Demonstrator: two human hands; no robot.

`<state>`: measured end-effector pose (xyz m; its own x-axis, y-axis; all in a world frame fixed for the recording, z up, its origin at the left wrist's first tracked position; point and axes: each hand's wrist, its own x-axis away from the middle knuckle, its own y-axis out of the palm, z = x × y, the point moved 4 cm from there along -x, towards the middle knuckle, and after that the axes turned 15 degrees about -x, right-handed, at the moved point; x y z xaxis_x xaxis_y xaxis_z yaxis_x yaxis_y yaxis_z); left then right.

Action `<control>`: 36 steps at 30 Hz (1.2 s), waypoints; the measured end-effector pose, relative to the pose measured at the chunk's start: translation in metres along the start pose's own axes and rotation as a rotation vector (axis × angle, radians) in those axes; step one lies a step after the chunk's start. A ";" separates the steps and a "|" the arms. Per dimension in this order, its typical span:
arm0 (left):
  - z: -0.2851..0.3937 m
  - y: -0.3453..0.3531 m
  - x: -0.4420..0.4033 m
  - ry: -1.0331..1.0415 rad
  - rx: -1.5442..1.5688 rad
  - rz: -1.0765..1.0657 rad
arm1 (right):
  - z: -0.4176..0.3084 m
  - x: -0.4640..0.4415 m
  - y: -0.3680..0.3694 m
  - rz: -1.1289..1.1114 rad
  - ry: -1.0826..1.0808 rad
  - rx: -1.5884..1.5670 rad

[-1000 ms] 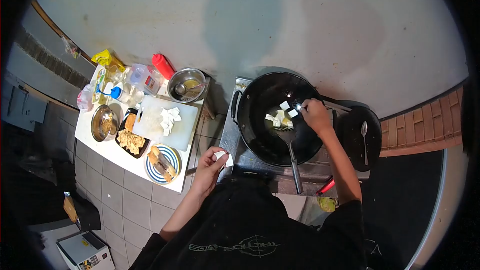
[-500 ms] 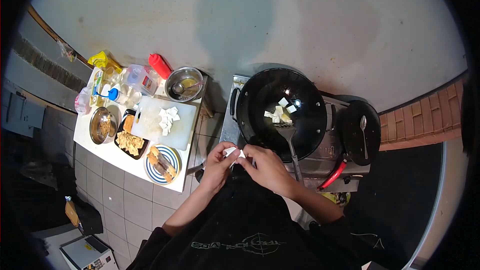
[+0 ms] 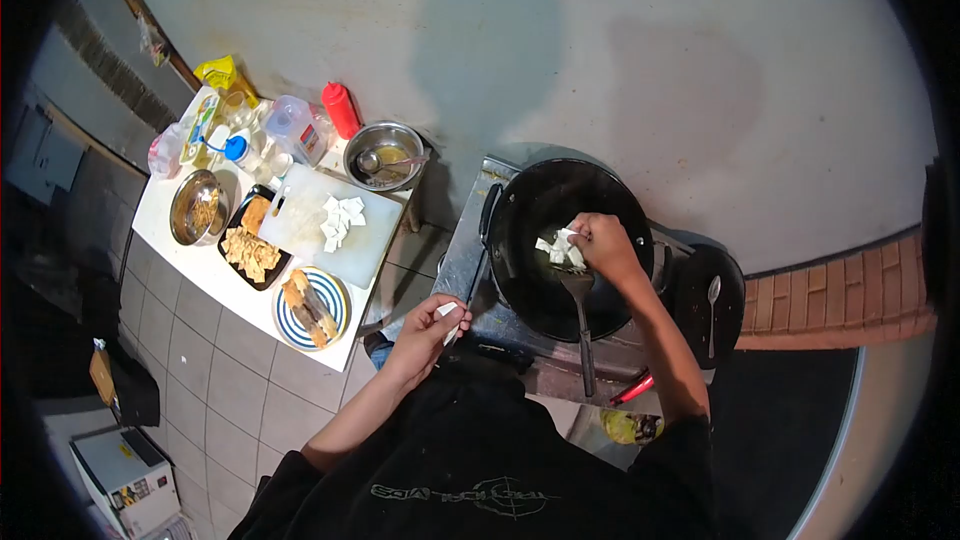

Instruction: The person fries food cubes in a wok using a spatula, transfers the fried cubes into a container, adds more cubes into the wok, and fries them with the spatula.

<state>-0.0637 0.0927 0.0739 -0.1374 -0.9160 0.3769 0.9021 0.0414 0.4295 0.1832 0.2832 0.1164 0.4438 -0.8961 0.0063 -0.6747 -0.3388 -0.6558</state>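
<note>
My left hand (image 3: pixel 425 340) is closed around white pieces (image 3: pixel 448 311) that look like tofu, held in front of my body at the stove's near left edge. Over the black wok (image 3: pixel 515 300), my right hand (image 3: pixel 603 243) pinches a white piece at its fingertips, just above other white cubes (image 3: pixel 556 250) lying in the wok. A metal spatula (image 3: pixel 583 325) rests in the wok beside those cubes, its handle pointing back toward me.
Left, a white table carries a cutting board (image 3: pixel 300 225) with more white pieces, a striped plate (image 3: pixel 338 305), a black tray (image 3: pixel 264 278), metal bowls and bottles. Right of the wok, a spoon (image 3: pixel 713 310) lies on a dark round pan (image 3: pixel 722 275); a red handle (image 3: pixel 632 388) sticks out nearby.
My hands were together in front of me, holding white pieces. Now the right hand has moved forward and right over the wok, while the left stays back with white pieces.
</note>
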 end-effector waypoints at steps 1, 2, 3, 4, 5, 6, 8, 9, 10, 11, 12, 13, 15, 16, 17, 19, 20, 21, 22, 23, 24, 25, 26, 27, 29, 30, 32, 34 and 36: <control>-0.001 -0.002 0.001 0.007 0.009 0.012 | 0.012 -0.008 0.001 -0.029 0.033 0.035; -0.002 -0.004 0.003 0.006 0.014 0.016 | 0.021 -0.015 0.001 -0.041 0.025 0.037; -0.004 -0.006 0.004 0.003 0.017 0.018 | 0.023 -0.020 0.001 -0.065 0.033 0.007; -0.006 -0.008 0.005 0.005 0.020 0.027 | 0.024 -0.023 0.003 -0.087 0.041 -0.026; -0.009 -0.011 0.005 -0.004 0.032 0.018 | 0.025 -0.022 0.003 -0.095 0.039 -0.029; -0.011 -0.011 0.007 -0.013 0.044 0.008 | 0.006 -0.019 -0.005 -0.010 0.018 -0.007; -0.010 -0.008 0.011 -0.022 0.015 0.037 | -0.044 -0.004 -0.020 0.089 -0.018 0.001; -0.008 -0.005 0.013 -0.030 -0.018 0.055 | -0.065 0.007 -0.017 0.074 -0.111 -0.076; -0.006 -0.002 0.015 -0.032 -0.021 0.051 | -0.086 0.020 -0.014 0.063 -0.203 -0.152; -0.004 0.003 0.017 -0.034 -0.048 0.021 | -0.107 0.035 -0.005 0.010 -0.208 -0.201; 0.000 0.008 0.019 -0.034 -0.078 -0.011 | -0.127 0.049 0.006 -0.100 -0.143 -0.176; 0.004 0.014 0.021 -0.037 -0.089 -0.021 | -0.127 0.061 0.025 -0.158 -0.210 -0.157; 0.009 0.028 0.021 -0.057 -0.107 -0.058 | -0.138 0.083 0.052 -0.295 -0.122 -0.198; 0.003 0.030 0.020 -0.068 -0.102 -0.080 | -0.141 0.090 0.061 -0.254 -0.142 -0.195; 0.000 0.032 0.018 -0.073 -0.110 -0.087 | -0.141 0.094 0.068 -0.215 -0.161 -0.193; -0.004 0.039 0.016 -0.075 -0.051 -0.099 | -0.136 0.100 0.074 -0.188 -0.119 -0.212; -0.006 0.041 0.014 -0.094 -0.066 -0.097 | -0.133 0.102 0.075 -0.171 -0.083 -0.226; -0.008 0.041 0.013 -0.098 -0.071 -0.100 | -0.130 0.104 0.075 -0.167 -0.080 -0.230; -0.011 0.042 0.012 -0.092 -0.064 -0.119 | -0.127 0.107 0.074 -0.152 -0.079 -0.264; -0.014 0.042 0.012 -0.085 -0.056 -0.138 | -0.124 0.109 0.074 -0.137 -0.079 -0.298; -0.019 0.041 0.011 -0.090 -0.059 -0.141 | -0.121 0.110 0.074 -0.133 -0.075 -0.301; -0.025 0.037 0.011 -0.111 -0.077 -0.140 | -0.117 0.109 0.075 -0.139 -0.058 -0.334; -0.030 0.036 0.011 -0.131 -0.095 -0.139 | -0.114 0.110 0.076 -0.146 -0.041 -0.366; -0.028 0.039 0.012 -0.135 -0.096 -0.140 | -0.113 0.111 0.078 -0.145 -0.037 -0.369; -0.019 0.050 0.013 -0.083 -0.067 -0.109 | -0.112 0.113 0.078 -0.090 -0.067 -0.358; -0.018 0.052 0.014 -0.085 -0.067 -0.108 | -0.111 0.113 0.078 -0.091 -0.066 -0.358; -0.018 0.054 0.016 -0.101 -0.049 -0.104 | -0.106 0.113 0.081 -0.137 0.025 -0.490; -0.025 0.047 0.015 -0.097 -0.053 -0.131 | -0.111 0.113 0.079 -0.136 0.086 -0.589; -0.026 0.048 0.016 -0.091 -0.056 -0.162 | -0.112 0.114 0.079 -0.132 0.149 -0.685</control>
<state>-0.0124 0.0693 0.0793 -0.3169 -0.8687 0.3806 0.8863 -0.1283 0.4451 0.1142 0.1225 0.1496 0.4953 -0.8481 0.1879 -0.8613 -0.5077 -0.0210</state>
